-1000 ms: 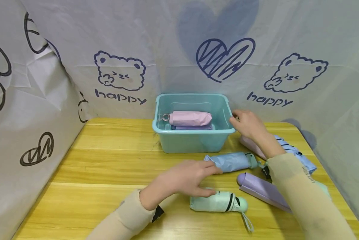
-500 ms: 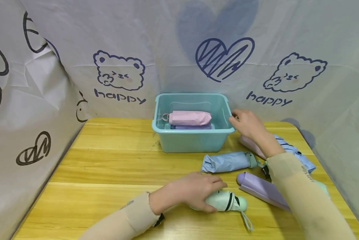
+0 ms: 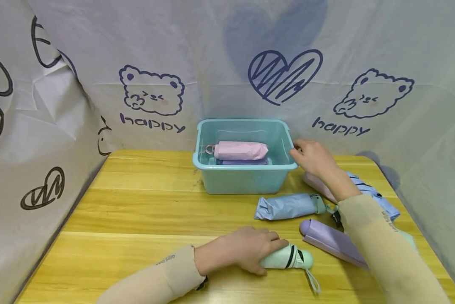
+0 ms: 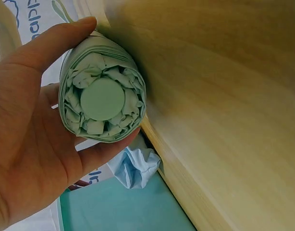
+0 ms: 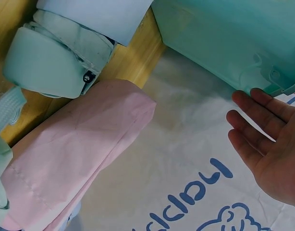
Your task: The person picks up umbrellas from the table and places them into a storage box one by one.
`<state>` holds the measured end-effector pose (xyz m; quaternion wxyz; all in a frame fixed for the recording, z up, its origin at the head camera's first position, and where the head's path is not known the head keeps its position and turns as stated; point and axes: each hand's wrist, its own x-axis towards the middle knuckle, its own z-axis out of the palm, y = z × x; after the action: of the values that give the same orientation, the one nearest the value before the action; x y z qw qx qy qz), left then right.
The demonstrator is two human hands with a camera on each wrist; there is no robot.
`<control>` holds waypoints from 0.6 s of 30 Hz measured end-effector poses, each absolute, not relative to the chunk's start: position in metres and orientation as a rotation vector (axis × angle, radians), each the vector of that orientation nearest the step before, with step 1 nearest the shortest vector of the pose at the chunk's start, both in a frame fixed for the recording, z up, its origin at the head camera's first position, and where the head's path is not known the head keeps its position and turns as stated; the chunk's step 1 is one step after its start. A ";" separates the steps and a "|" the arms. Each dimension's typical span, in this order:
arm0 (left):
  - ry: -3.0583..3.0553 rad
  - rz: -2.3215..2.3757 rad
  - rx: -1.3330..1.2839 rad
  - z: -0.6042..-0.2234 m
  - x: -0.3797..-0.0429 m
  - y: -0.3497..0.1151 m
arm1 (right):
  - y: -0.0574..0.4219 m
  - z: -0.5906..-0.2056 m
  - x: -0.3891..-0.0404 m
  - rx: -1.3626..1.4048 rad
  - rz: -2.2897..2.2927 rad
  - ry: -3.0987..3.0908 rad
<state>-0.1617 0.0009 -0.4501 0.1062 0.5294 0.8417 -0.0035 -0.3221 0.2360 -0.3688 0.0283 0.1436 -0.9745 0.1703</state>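
The mint-green umbrella is at the worktop, nearer the person than the blue umbrella. It should handle as a light thing — soft, loose folds round a stiff core — probably best taken round its rolled body, clear of the wrist loop. The left hand grips it near the end away from the knob, thumb opposite fingers. The right hand, fingers nearly straight and slightly parted, appears to touch the tub at its right rim.

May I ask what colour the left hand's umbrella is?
The umbrella is pale green with black bands, clearest in the head view.
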 end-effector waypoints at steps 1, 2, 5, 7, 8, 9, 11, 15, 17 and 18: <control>2.479 -0.007 1.570 -0.450 -0.162 0.001 | 0.236 -0.369 -0.322 0.443 0.527 -3.008; 2.477 0.003 1.580 -0.451 -0.162 0.001 | 0.236 -0.369 -0.322 0.443 0.529 -3.007; 2.459 0.044 1.603 -0.453 -0.163 0.001 | 0.236 -0.369 -0.322 0.440 0.527 -3.010; 2.446 0.068 1.618 -0.453 -0.163 0.001 | 0.237 -0.370 -0.322 0.442 0.526 -3.010; 2.440 0.078 1.623 -0.454 -0.163 0.001 | 0.237 -0.370 -0.322 0.441 0.526 -3.010; 2.437 0.083 1.630 -0.454 -0.163 0.000 | 0.237 -0.370 -0.322 0.441 0.525 -3.011; 2.432 0.089 1.640 -0.454 -0.164 0.000 | 0.237 -0.371 -0.322 0.442 0.527 -3.008; 2.431 0.110 1.643 -0.454 -0.164 -0.002 | 0.237 -0.371 -0.322 0.447 0.523 -3.002; 2.436 0.132 1.637 -0.454 -0.164 -0.004 | 0.237 -0.371 -0.322 0.450 0.522 -2.998; 2.437 0.145 1.633 -0.454 -0.164 -0.004 | 0.237 -0.371 -0.322 0.452 0.521 -2.995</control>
<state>-0.1637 -0.0045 -0.4536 0.1021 0.5530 0.8255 0.0489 -0.3223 0.2371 -0.3706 0.0340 0.1469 -0.9739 0.1694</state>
